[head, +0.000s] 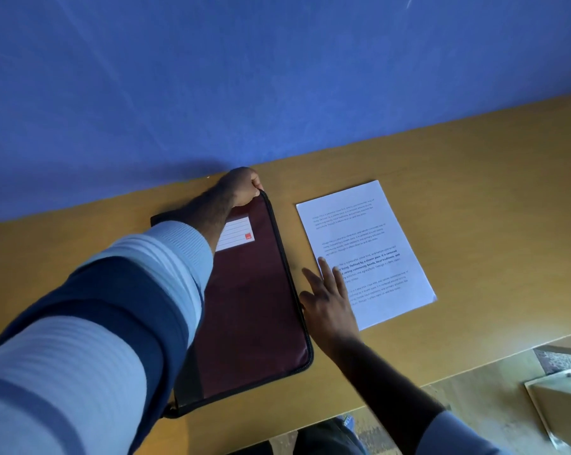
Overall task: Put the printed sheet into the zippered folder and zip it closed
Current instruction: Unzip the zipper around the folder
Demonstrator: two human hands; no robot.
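Striped sleeve [90,323] fills the near left, its left hand [243,187] closed on the folder's [251,307] far corner, seemingly pinching the zip pull. That soft cloth folder lies flat on the desk [474,192]. Just right, the right hand [330,298] rests open, fingertips on the sheet [376,231]: light, floppy, best slid by an edge.

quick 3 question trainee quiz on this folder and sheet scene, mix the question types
1. True or false: the sheet is already inside the folder.
2. Which hand pinches the folder's far corner? A) left hand B) right hand
3. Fill in: the right hand lies flat, fingers spread, partly on the ___.

Key: 1 false, it lies on the desk beside the folder. 2 A. 3 sheet.
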